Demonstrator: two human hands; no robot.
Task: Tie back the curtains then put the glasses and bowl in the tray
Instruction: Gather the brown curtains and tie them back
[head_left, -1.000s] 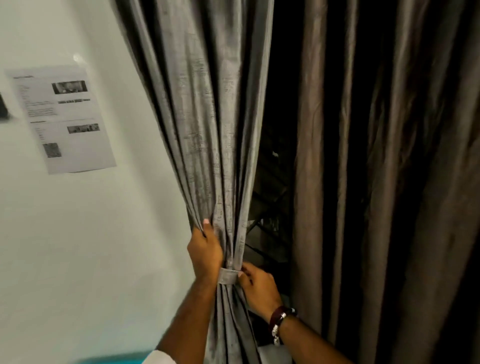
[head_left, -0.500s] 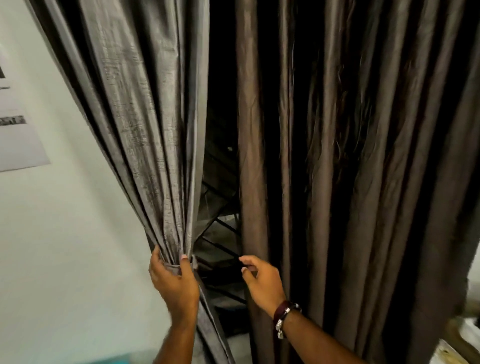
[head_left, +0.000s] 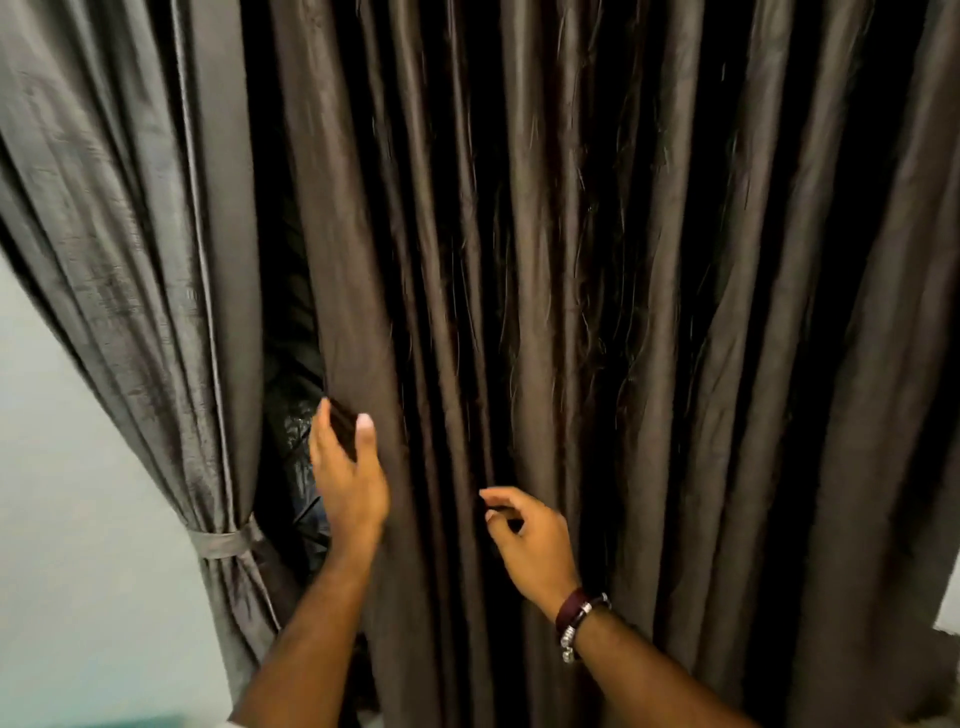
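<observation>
Far left: wall (head_left: 78, 467).
Left: tied curtain (head_left: 130, 260), tie-back (head_left: 223, 543) around it low down.
Centre to right: hanging curtain (head_left: 623, 312).
Before hanging curtain: left hand (head_left: 350, 483) at its left edge; right hand (head_left: 530, 545) rightward, bracelet (head_left: 576, 618) at wrist.

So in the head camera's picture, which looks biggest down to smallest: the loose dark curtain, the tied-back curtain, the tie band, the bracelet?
1. Loose dark curtain.
2. Tied-back curtain.
3. Tie band and bracelet: they look alike in size, and the bracelet is nearer the camera, so no ranking.
</observation>
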